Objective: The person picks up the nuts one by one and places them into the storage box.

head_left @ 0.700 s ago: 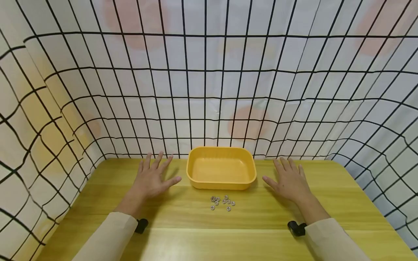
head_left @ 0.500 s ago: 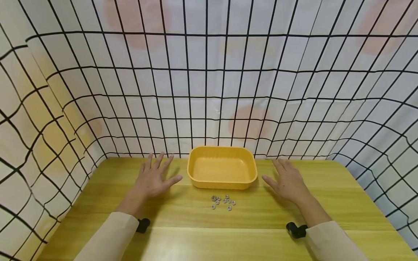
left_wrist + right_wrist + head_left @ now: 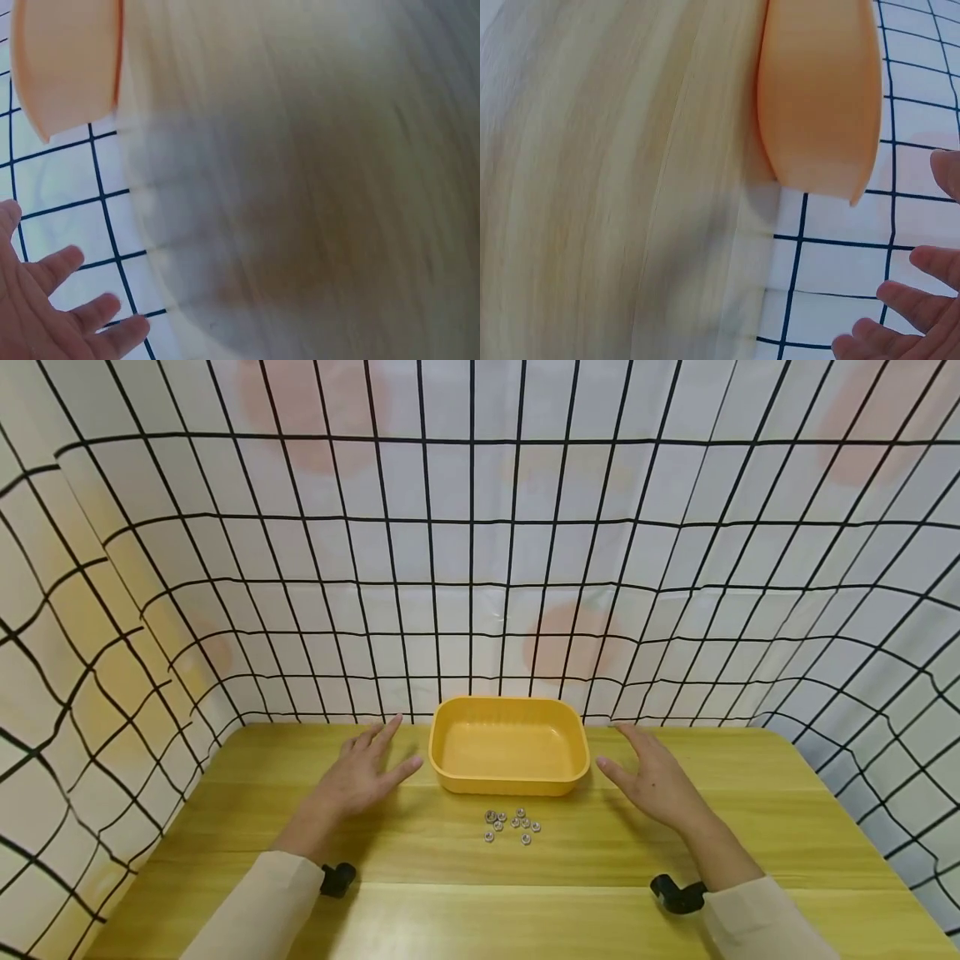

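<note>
One counter (image 3: 420,914) carries one tray (image 3: 510,787) and nine nuts (image 3: 491,817): one larger, eight smaller. There are two hands (image 3: 358,781), two sleeves (image 3: 258,906) and two black cameras (image 3: 338,880), one of each at left and right.

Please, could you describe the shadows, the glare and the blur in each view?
Head: soft shadows beside the left hand and right hand, pale sheen on the near table, grid lines on the cloth bent at the sides. Left wrist: broad dark shadow, table grain blurred. Right wrist: fainter shadow, tray looking orange, not yellow as in head view.
</note>
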`<state>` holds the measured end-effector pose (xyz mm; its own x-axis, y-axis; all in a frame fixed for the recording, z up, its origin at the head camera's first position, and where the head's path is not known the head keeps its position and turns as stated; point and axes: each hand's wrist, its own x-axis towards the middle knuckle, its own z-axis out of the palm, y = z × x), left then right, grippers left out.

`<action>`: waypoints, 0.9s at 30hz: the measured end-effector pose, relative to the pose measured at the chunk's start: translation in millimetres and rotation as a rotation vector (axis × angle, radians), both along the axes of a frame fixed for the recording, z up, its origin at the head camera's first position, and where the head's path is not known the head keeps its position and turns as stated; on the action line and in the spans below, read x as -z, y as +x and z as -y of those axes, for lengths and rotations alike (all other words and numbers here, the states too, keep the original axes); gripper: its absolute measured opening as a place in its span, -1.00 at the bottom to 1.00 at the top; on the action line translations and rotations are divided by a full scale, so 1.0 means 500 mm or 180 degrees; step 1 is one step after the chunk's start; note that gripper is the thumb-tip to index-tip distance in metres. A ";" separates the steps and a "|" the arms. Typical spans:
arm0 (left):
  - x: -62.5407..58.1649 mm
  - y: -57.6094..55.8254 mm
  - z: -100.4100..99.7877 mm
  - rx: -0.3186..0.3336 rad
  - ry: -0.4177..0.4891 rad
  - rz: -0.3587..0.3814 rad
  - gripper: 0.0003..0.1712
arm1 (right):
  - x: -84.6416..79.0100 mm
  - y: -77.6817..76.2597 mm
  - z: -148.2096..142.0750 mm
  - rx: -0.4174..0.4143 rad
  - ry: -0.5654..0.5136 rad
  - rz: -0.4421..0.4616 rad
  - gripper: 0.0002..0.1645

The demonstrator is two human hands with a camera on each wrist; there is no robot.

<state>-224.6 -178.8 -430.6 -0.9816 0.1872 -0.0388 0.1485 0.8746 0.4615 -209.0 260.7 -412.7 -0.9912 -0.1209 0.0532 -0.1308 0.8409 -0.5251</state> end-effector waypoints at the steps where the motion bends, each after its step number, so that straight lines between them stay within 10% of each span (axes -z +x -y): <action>1: -0.001 0.000 -0.002 -0.0028 0.0078 0.0068 0.03 | -0.001 0.002 0.001 0.0017 -0.0033 0.0008 0.03; 13: -0.001 -0.002 -0.023 -0.0024 0.1119 0.0349 -0.10 | 0.003 0.017 0.014 0.0150 -0.0529 -0.0096 -0.14; 27: 0.003 0.005 -0.041 -0.0206 0.1485 0.0520 0.03 | 0.009 0.031 0.022 0.0199 -0.1039 0.0317 -0.65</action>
